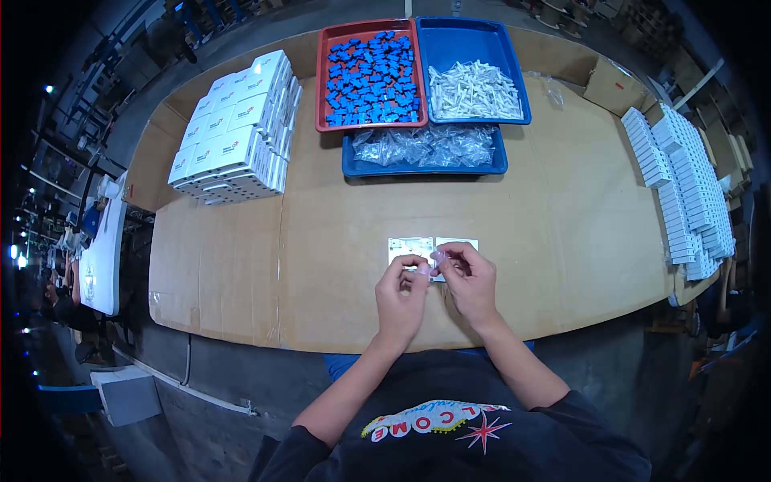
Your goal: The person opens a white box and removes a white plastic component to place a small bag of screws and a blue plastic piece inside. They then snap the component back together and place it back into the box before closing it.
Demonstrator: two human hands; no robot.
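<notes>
My left hand (401,304) and my right hand (472,289) meet over the cardboard-covered table, fingers closed in a pinch. Pale pinkish, translucent covers show at some fingertips. What the fingers hold is too small and hidden to make out. Right behind and under the fingertips lies a white printed sheet (408,247), with a second white panel (464,241) beside it. My fingers partly cover both.
Above the hands stand a red tray (323,104) of blue plastic parts, a blue tray (466,40) of white sticks and a blue tray (426,169) of clear plastic bags. White boxes (229,132) are stacked left, and rows of white boxes (683,189) right.
</notes>
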